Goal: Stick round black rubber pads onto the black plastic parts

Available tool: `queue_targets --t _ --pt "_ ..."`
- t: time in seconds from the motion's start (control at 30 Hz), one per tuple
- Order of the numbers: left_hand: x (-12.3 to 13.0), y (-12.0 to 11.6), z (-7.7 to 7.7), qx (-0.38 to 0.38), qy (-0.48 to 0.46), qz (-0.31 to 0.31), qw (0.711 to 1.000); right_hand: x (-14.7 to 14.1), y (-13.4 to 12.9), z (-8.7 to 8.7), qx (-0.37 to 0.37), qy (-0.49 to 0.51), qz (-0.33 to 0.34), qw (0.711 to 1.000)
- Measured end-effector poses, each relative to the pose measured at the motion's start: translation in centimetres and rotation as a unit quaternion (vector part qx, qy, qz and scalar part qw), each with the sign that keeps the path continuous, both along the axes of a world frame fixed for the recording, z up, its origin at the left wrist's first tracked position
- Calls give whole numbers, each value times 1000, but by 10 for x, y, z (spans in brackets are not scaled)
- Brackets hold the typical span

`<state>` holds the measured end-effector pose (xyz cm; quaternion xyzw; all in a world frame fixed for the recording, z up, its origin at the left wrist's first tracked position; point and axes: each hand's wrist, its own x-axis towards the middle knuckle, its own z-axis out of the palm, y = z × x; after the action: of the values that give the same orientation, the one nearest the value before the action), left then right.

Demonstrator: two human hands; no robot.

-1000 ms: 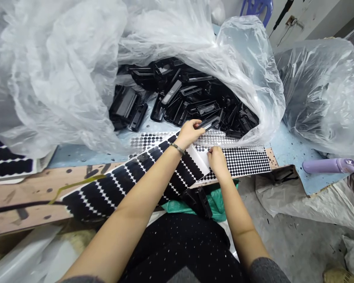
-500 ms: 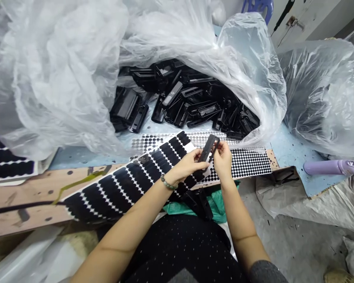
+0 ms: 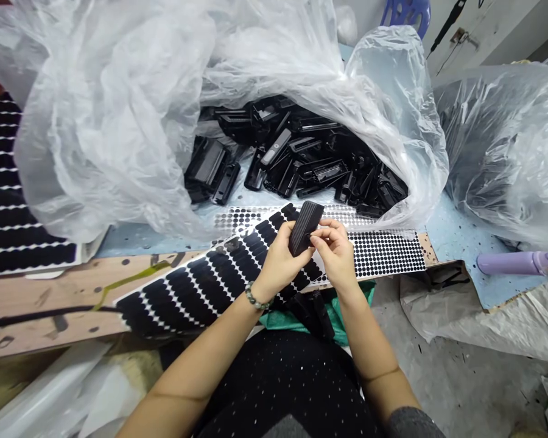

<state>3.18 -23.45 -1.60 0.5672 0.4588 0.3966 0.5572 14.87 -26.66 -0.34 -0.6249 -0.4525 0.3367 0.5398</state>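
Now the left hand grips the black part textured face up, right fingertips pinched against it.

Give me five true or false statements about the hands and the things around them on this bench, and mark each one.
1. The left hand holds a black textured plastic piece. True.
2. The beaded bracelet is on the right wrist. False: it is on the left wrist.
3. The fingers of the right hand are at the textured plastic piece. True.
4. The bottle near the right edge of the view is green. False: it is purple.
5. A heap of black plastic pieces shows in the opening of the plastic bag. True.
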Motion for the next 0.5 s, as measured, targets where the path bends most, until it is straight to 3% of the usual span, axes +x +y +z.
queue_targets --t 0.27,0.37,0.5 --pt "-1 -4 0 15 55 4 998 -8 2 -1 -7 -37 -5 999" --pt "-5 -4 -4 10 57 -4 998 -7 6 -12 -6 -29 -14 999" --pt "-19 4 -12 -15 0 -11 1000 4 19 -31 -68 -23 -28 997"
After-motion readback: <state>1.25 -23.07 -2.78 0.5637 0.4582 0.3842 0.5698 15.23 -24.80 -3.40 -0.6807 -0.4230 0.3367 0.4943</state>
